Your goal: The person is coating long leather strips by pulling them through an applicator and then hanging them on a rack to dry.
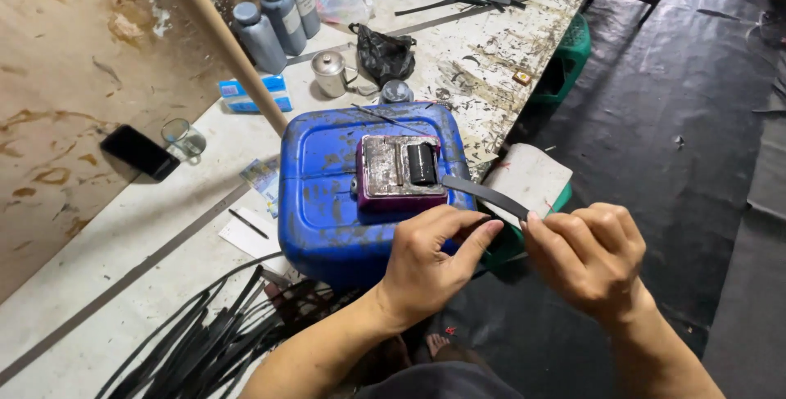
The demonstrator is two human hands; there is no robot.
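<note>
Right now both hands pinch one black strip (pixel 483 195) just right of centre: the left hand (pixel 430 260) closes thumb and fingers on its near stretch, and the right hand (pixel 585 256) grips the end at the fingertips. The strip's far end lies at the roller (pixel 421 162) of a small purple device (pixel 399 172) on a blue can (pixel 327 194). By the look of it, the strip is being drawn through; steady, level tension seems needed. More strips (pixel 196 342) lie lower left.

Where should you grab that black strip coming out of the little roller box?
Probably at its free near end, pinched flat from the right side, as the right hand does. The black strip is thin and flat; its far end sits at the roller.
</note>
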